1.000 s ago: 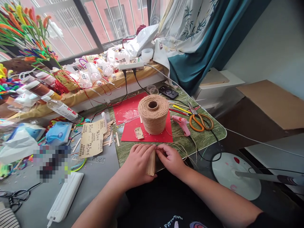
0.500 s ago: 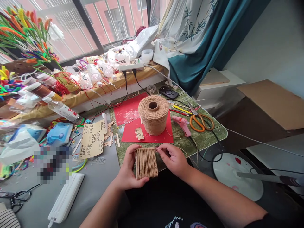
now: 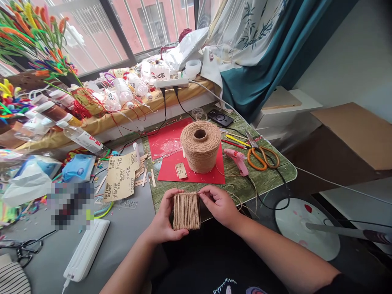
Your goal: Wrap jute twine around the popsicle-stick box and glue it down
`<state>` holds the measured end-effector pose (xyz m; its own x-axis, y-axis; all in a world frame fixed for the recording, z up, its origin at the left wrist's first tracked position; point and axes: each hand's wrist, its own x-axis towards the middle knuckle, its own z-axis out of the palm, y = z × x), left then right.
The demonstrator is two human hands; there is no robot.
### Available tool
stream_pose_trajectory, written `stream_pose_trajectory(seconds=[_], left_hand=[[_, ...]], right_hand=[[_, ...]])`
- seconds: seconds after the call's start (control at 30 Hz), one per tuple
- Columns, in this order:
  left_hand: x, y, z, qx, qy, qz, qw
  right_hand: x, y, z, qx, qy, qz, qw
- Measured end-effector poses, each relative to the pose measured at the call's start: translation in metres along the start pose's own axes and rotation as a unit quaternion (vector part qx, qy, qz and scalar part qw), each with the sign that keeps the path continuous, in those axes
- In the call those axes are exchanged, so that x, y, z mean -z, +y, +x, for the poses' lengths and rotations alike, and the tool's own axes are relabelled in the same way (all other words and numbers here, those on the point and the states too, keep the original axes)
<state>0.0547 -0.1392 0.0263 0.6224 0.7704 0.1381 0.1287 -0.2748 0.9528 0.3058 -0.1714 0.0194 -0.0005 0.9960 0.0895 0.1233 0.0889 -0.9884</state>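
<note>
My left hand is closed around the left side of a square twine-wrapped piece, its thumb along the bottom edge. Parallel strands of brown twine run up and down the face of the piece. At the top right corner, my right hand pinches the twine with thumb and forefinger; the exact spot is partly hidden by the fingers. Beyond the hands stands a large spool of jute twine on red card. Loose twine lies to the right of my right hand.
To the right of the spool lie a pink glue gun, orange-handled scissors and pencils. Sandpaper, wooden sticks and a white power strip are on the left. Bottles crowd the windowsill.
The wrapped piece has turned slightly and shifted a little left in view. My right hand has come closer against its top right corner. The background has shifted slightly with the camera.
</note>
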Motion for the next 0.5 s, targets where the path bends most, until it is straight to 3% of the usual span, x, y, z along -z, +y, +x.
stream_pose_trajectory(seconds=[0.17, 0.33, 0.5], left_hand=[[0.007, 0.002, -0.003, 0.014, -0.016, 0.03, 0.999], [0.023, 0.034, 0.003, 0.044, -0.078, 0.21, 0.974], [0.028, 0.046, 0.01, 0.032, -0.086, 0.228, 0.969]], right_hand=[[-0.003, -0.001, 0.001, -0.005, 0.003, 0.014, 1.0], [-0.004, -0.001, 0.001, -0.002, -0.021, 0.019, 1.0], [-0.008, -0.001, 0.001, -0.016, -0.026, 0.03, 0.999]])
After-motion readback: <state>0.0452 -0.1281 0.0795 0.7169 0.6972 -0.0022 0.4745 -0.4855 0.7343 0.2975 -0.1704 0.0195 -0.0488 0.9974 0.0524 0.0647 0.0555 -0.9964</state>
